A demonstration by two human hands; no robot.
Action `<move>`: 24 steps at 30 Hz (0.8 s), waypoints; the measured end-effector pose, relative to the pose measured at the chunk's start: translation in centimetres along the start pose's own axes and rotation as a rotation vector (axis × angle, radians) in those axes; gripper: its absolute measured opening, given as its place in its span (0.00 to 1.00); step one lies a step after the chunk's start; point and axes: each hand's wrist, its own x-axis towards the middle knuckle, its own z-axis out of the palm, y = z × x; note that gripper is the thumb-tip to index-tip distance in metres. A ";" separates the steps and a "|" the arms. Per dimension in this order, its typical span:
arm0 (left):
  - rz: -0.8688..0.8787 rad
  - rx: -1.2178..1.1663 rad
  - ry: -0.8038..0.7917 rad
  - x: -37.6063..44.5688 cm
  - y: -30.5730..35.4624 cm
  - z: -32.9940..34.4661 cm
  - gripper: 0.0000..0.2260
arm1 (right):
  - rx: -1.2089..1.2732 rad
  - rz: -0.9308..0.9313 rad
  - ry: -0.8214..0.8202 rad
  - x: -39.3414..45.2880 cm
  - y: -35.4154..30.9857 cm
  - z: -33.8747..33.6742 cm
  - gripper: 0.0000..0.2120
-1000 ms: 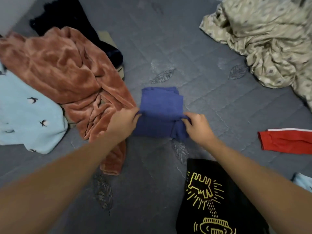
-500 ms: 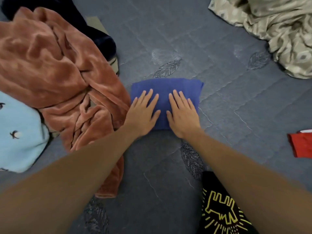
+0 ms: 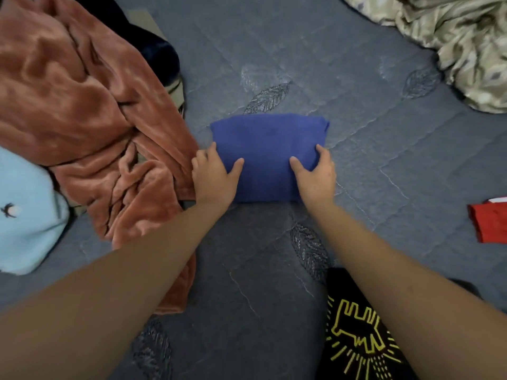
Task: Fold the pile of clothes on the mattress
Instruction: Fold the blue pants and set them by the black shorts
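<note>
Grey quilted mattress [image 3: 274,297] with stitched leaf motifs fills the view. Left hand [image 3: 212,178] grips the left edge of the folded blue garment [image 3: 267,149]: thumb lies on top of the cloth, fingers curl down around the side, tips hidden. Right hand [image 3: 315,175] mirrors it on the right edge, thumb on top, fingers wrapped over the side. Both hands clasp the garment, neither flat nor slack. Blue garment is a neat rectangle, lying flat at the middle of the mattress, between the two hands.

Just left of the left hand, touching or nearly touching its knuckles, a crumpled rust-coloured fleece garment [image 3: 82,105] spreads toward the near edge under the left forearm. Light blue cloth with small bird marks [image 3: 24,215] sits at far left, partly under the fleece. Dark navy item [image 3: 162,54] peeks out behind the fleece. Black shirt with yellow print [image 3: 354,333] lies near, under the right forearm. Red garment [image 3: 489,222] at right edge, well apart. Beige patterned cloth [image 3: 452,37] bunched at top right.
</note>
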 end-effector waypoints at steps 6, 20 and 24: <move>0.103 -0.345 -0.198 2.0 -0.2 -0.8 0.30 | 0.094 -0.123 -0.247 2.0 -0.7 -0.2 0.39; 0.191 -0.511 -0.452 -9.5 8.1 -2.3 0.31 | 0.101 -0.193 -0.220 -6.3 2.7 -14.2 0.27; 0.300 -0.484 -0.457 -18.1 12.2 -2.4 0.30 | 0.049 -0.178 -0.149 -12.0 6.5 -21.4 0.28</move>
